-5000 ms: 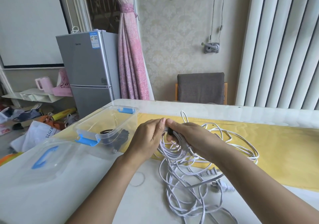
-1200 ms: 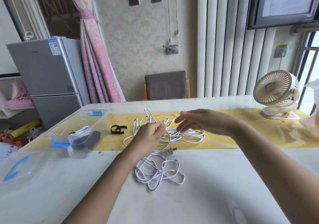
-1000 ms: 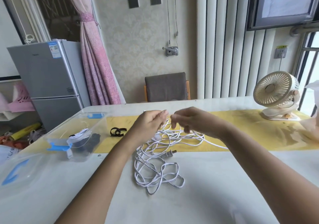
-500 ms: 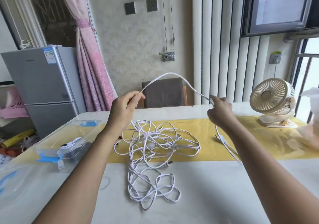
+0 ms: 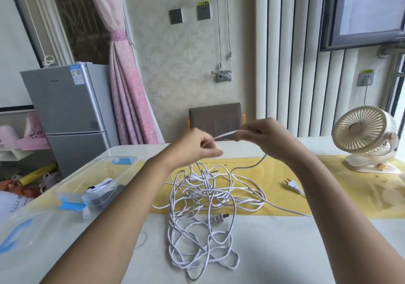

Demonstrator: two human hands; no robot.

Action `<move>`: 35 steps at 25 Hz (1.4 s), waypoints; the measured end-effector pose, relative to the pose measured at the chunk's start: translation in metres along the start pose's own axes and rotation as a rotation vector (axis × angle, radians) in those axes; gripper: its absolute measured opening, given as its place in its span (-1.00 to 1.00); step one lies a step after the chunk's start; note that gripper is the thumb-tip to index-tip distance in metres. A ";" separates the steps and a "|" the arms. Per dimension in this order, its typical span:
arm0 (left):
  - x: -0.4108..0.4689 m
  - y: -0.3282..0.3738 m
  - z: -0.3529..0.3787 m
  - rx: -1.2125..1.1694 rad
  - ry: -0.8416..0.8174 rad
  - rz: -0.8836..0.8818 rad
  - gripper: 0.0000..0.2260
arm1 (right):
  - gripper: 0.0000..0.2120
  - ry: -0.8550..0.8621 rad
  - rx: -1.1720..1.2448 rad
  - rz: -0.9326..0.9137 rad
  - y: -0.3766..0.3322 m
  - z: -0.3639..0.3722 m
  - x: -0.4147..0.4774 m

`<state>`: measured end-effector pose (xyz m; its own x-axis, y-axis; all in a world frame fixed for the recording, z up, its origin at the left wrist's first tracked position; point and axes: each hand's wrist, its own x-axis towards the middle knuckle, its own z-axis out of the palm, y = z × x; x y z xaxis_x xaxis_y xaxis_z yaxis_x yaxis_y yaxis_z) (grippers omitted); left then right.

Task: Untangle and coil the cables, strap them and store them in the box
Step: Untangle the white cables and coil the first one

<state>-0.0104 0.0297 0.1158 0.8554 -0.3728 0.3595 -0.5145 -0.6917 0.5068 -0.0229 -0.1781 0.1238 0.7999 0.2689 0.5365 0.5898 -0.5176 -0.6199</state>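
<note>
A tangled white cable (image 5: 203, 209) lies in a heap on the table, partly on the yellow runner (image 5: 282, 187). One white plug (image 5: 292, 185) rests to the right on the runner; a grey plug (image 5: 218, 218) lies in the heap. My left hand (image 5: 197, 146) and my right hand (image 5: 263, 137) are raised above the heap, each pinching a short stretch of the cable between them. The clear box (image 5: 72, 191) with blue latches stands at the left, holding coiled cables (image 5: 102, 190).
The box's clear lid (image 5: 19, 231) lies at the near left. A cream desk fan (image 5: 366, 139) stands at the far right on the table. A grey chair (image 5: 215, 118) sits behind the table, and a small fridge (image 5: 65, 112) stands at the left.
My hands have come closer together, so the cable stretch between them is now short. The white plug that hung below my right hand now lies on the runner.
</note>
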 end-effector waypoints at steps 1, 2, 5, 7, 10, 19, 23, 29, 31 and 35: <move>-0.006 -0.015 0.008 -0.009 -0.019 -0.047 -0.87 | -0.74 0.082 0.072 0.022 0.006 -0.003 -0.001; -0.011 -0.032 0.015 0.019 -0.009 -0.090 -0.84 | -0.77 0.210 0.164 0.055 0.010 -0.008 -0.002; -0.024 -0.077 0.034 0.165 0.034 -0.163 -0.45 | -0.84 0.560 0.314 0.174 0.028 -0.018 -0.001; -0.028 -0.089 0.047 -0.003 -0.010 -0.214 -0.49 | -0.83 0.571 0.186 0.282 0.043 -0.021 0.002; -0.019 -0.090 0.069 -0.219 0.003 -0.221 -0.53 | -0.81 0.399 -0.292 0.533 0.077 -0.022 0.008; 0.005 -0.075 0.098 -0.111 -0.154 -0.085 -0.60 | -0.54 -0.041 -0.604 0.445 0.105 -0.003 0.004; 0.005 -0.069 0.092 -0.107 -0.244 -0.132 -0.57 | -0.55 -0.185 -0.365 0.192 0.070 0.033 0.010; 0.007 -0.060 0.075 -0.235 -0.159 -0.189 -0.57 | -0.77 -0.352 -0.418 0.092 0.061 0.059 0.005; 0.009 -0.060 0.057 -0.447 0.053 -0.273 -0.65 | -0.80 -0.221 -0.424 0.069 0.060 0.050 0.007; 0.010 -0.090 0.023 -0.875 0.654 -0.409 -0.68 | -0.77 0.155 -0.429 0.125 0.059 0.013 0.010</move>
<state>0.0457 0.0740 0.0560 0.9045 0.3453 0.2503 -0.2913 0.0713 0.9540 0.0214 -0.1960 0.0852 0.8165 0.0761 0.5722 0.3649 -0.8361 -0.4096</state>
